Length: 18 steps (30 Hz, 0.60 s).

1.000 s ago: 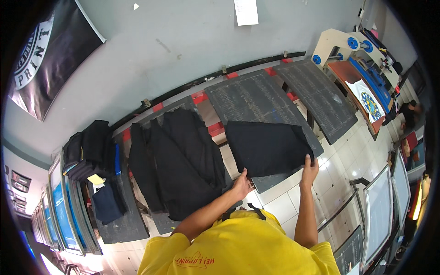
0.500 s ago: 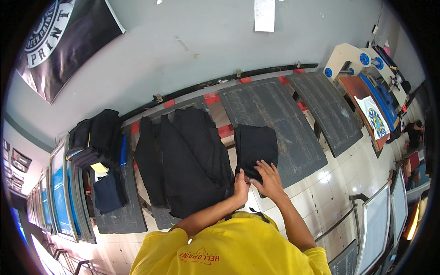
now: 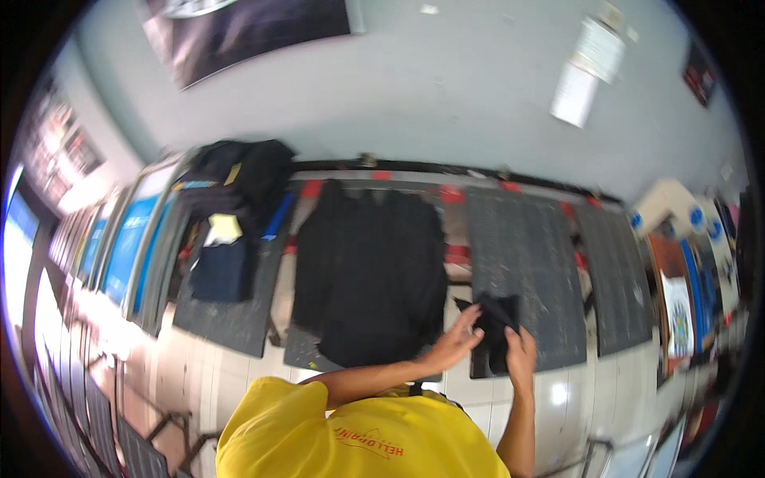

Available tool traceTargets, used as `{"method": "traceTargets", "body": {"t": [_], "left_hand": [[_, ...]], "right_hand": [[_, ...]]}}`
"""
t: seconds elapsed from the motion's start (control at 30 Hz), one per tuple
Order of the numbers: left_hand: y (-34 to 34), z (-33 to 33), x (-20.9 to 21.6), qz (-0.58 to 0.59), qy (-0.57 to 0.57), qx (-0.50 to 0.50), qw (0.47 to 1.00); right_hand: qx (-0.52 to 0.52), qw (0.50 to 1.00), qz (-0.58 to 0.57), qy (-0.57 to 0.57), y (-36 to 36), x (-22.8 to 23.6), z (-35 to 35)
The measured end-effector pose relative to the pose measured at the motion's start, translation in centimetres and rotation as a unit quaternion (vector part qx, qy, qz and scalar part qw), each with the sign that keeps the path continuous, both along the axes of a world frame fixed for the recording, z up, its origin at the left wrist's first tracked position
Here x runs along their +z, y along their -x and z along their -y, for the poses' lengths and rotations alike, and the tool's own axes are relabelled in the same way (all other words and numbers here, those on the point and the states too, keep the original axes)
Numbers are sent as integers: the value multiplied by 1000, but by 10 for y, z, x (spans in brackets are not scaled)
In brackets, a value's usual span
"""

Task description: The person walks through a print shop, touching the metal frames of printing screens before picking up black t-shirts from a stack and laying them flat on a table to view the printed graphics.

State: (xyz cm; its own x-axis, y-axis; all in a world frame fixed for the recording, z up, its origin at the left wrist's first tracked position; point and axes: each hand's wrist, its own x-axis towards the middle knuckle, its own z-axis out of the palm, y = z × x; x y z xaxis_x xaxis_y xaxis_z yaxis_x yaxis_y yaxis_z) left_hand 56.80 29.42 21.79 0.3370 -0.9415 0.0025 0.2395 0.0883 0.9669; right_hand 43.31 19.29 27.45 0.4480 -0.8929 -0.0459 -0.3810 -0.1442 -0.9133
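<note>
Head camera view, looking down on a long worktop [image 3: 239,374] set against a grey wall [image 3: 414,95]. Both hands meet on a small folded black garment [image 3: 496,334] that lies at the near edge of a dark grey printing pad [image 3: 518,255], right of centre. The left hand [image 3: 454,344] lies flat on the garment's left side with its fingers spread. The right hand [image 3: 522,354] presses on the garment's near right edge, fingers together and curled over the cloth.

Just left of the hands, a large pile of black clothing [image 3: 370,271] covers another pad and nearly touches the left wrist. Further left sits a heap of dark clothes [image 3: 239,171] with a yellow tag showing, and below it a navy folded piece [image 3: 219,271]. Blue-framed screens [image 3: 127,247] lean in a row at the far left. To the right, a second grey pad [image 3: 617,279] lies bare, and beyond it is a printed sheet in bright colours [image 3: 677,311].

Bare pad surface stretches beyond the garment towards the wall, and pale worktop runs along the near edge by the person's yellow shirt [image 3: 358,438].
</note>
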Motion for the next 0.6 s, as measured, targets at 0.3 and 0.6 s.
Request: {"method": "traceTargets", "body": {"t": [0.3, 0.6], "left_hand": [[-12, -107, 37, 6, -102, 85, 991], [-8, -253, 59, -218, -103, 230, 943]], "right_hand": [[130, 895, 207, -372, -17, 10, -70], [325, 693, 252, -593, -86, -2, -180]]}}
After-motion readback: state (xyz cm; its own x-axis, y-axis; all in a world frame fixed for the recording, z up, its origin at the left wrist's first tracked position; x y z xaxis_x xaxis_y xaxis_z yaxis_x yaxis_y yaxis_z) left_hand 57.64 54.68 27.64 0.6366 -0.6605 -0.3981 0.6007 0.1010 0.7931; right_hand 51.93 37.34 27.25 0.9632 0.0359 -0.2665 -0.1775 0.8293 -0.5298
